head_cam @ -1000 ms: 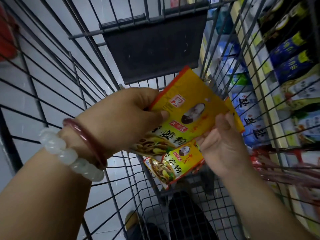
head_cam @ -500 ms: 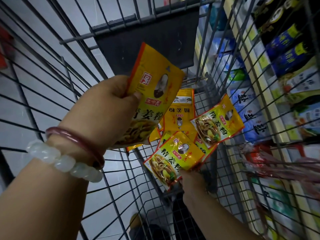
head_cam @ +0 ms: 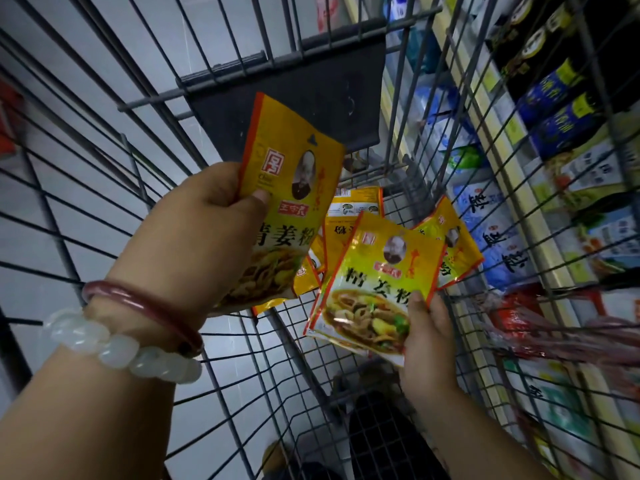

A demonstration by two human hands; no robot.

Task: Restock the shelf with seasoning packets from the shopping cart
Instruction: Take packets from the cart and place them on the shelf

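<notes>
Left hand [head_cam: 207, 233] is clamped on one yellow seasoning packet [head_cam: 291, 188], held upright over the wire shopping cart [head_cam: 104, 188]. Right hand [head_cam: 424, 344] grips the near edge of a second packet [head_cam: 377, 282], lower and to the right. More packets [head_cam: 353, 216] lie in the cart beyond; the shelf [head_cam: 519, 209] stands right.

Seasoning packets [head_cam: 377, 282]: glossy yellow plastic film, crinkled, catching glare. Shopping cart [head_cam: 104, 161]: grey metal wire, matt, with a dull dark plastic flap [head_cam: 311, 98] at the far end. Wrist of left hand [head_cam: 194, 244]: one smooth glossy red bangle [head_cam: 138, 303], one bracelet [head_cam: 117, 348] of translucent, polished white beads.
</notes>
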